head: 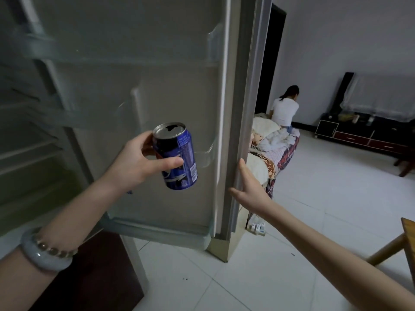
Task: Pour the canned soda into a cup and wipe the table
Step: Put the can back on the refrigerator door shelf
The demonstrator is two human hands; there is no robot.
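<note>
One can (178,157), two hands, one open fridge door (179,75). The left hand (137,162) has its grip closed round the can, thumb across the front and fingers behind, holding it in the air before the door's inner shelves. The right hand (251,189) has a loose grip, fingers straight against the door's outer edge, holding nothing. Two bracelets (42,257) sit on the left wrist. Beyond the door, one person (284,108) sits on a bed (269,140) heaped with blankets. The can is blue, slightly tilted, and its silver top shows a dark opening.
</note>
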